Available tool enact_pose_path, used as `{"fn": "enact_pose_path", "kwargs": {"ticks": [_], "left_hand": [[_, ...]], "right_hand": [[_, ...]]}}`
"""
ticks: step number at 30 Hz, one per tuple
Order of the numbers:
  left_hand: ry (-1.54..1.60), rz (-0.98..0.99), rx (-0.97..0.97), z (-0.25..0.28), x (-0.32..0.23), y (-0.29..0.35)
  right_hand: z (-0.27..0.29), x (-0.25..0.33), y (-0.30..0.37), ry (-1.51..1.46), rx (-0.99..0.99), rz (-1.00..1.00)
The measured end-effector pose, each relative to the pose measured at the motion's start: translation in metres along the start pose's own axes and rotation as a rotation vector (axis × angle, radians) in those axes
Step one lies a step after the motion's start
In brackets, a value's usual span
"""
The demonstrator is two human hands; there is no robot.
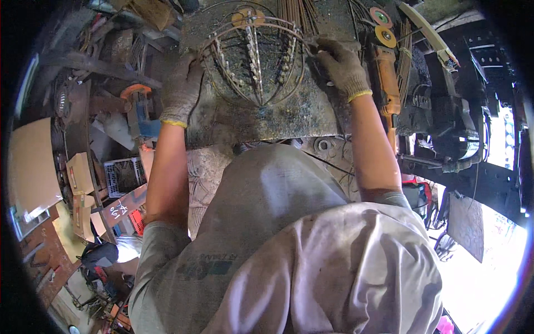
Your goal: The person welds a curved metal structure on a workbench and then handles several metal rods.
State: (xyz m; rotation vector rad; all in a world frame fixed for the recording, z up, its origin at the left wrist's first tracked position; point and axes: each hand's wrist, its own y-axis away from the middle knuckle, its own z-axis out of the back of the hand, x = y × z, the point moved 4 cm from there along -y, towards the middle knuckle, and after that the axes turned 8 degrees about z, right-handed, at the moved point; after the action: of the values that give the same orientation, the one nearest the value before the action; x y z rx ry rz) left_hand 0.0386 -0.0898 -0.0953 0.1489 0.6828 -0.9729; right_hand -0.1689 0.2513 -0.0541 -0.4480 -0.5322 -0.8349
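Observation:
A round metal wire frame (pixel 255 62) stands on the dark, worn worktable (pixel 233 123) in front of me. Curved ribs run from its upper ring down to a point nearest me, and several of them carry rows of small pale lumps. My left hand (pixel 184 83), in a grey knit glove with a yellow cuff, is closed at the ring's left side. At the right side, my right hand (pixel 340 65) in a matching glove has its fingers bent onto the ring. Parts of the fingertips of both hands are hidden or dark.
Right of my right hand lies an orange angle grinder (pixel 386 78), near a yellow disc (pixel 385 36) and a pink-rimmed disc (pixel 380 16). Thin metal rods (pixel 292 12) are bundled at the table's far side. A blue-and-orange tool (pixel 146 114) and a plastic crate (pixel 123 177) are at left.

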Motion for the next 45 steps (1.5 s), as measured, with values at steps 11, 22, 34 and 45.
{"fn": "enact_pose_path", "kwargs": {"ticks": [11, 22, 34, 45], "left_hand": [[-0.046, -0.062, -0.010, 0.006, -0.014, -0.006], [-0.120, 0.022, 0.035, -0.004, -0.016, -0.023], [-0.202, 0.049, -0.067, -0.014, -0.023, -0.014], [-0.025, -0.028, 0.192, 0.001, 0.014, -0.029]], "right_hand": [[-0.033, 0.003, -0.010, 0.130, -0.028, 0.056], [-0.025, -0.003, -0.022, 0.140, -0.167, 0.073], [-0.045, -0.021, -0.025, 0.159, -0.036, 0.033], [-0.038, -0.017, -0.026, 0.136, 0.071, -0.039]]}}
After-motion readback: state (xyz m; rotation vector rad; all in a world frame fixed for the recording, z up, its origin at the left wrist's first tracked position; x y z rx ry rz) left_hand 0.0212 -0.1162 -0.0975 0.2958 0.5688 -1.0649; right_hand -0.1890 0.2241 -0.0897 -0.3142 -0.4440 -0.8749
